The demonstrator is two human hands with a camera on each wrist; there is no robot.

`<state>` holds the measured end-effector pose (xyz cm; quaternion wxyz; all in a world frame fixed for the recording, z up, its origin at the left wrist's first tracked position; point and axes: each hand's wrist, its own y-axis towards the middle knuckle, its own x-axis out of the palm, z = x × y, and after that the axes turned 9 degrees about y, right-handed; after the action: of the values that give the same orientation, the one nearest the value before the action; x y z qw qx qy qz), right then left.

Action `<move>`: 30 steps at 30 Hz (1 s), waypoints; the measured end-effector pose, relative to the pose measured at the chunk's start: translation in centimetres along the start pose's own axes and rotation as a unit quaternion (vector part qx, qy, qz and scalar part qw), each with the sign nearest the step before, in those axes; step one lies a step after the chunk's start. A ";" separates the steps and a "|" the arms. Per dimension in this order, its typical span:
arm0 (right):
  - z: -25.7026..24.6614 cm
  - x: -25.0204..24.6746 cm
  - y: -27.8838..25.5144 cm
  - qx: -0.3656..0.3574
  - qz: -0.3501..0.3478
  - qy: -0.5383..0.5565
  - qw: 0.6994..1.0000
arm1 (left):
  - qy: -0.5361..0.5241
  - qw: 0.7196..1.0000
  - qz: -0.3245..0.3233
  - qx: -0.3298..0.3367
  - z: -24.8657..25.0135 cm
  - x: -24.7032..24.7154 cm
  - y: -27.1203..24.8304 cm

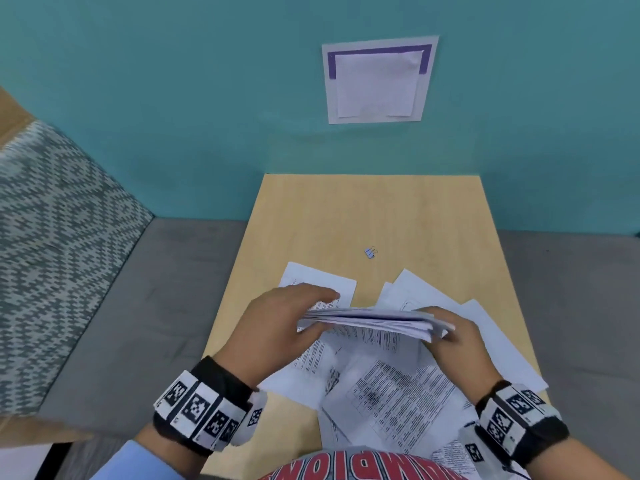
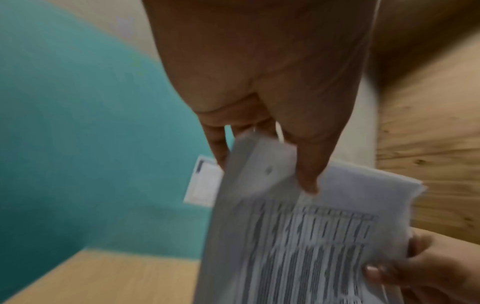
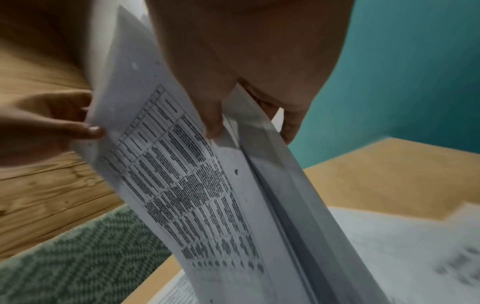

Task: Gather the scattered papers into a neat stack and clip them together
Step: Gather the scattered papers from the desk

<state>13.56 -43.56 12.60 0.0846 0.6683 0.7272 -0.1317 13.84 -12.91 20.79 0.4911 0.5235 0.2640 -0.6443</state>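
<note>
A bundle of printed white papers (image 1: 372, 320) is held on edge above the wooden table (image 1: 346, 209), seen edge-on in the head view. My left hand (image 1: 294, 317) grips its left end, thumb on the near face and fingers behind. My right hand (image 1: 453, 336) grips the right end the same way. The left wrist view shows the bundle (image 2: 298, 226) pinched under my left thumb; the right wrist view shows the sheets (image 3: 207, 185) fanned slightly apart. More loose sheets (image 1: 391, 386) lie scattered on the table below. A small blue binder clip (image 1: 370, 252) sits beyond them.
A teal wall stands right behind the table, with a paper notice (image 1: 379, 79) stuck on it. A patterned cushion (image 1: 52, 244) and grey seat (image 1: 145, 306) lie to the left. Bare tabletop shows around the clip and toward the wall.
</note>
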 end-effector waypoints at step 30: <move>4.3 -2.9 -1.7 0.100 0.002 0.068 0.993 | -0.352 0.880 -0.156 -0.276 -5.9 9.4 -3.8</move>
<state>11.95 -47.78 9.49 -0.0320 0.6821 0.7134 -0.1577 13.11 -9.78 9.54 0.5694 0.0570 0.3193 -0.7554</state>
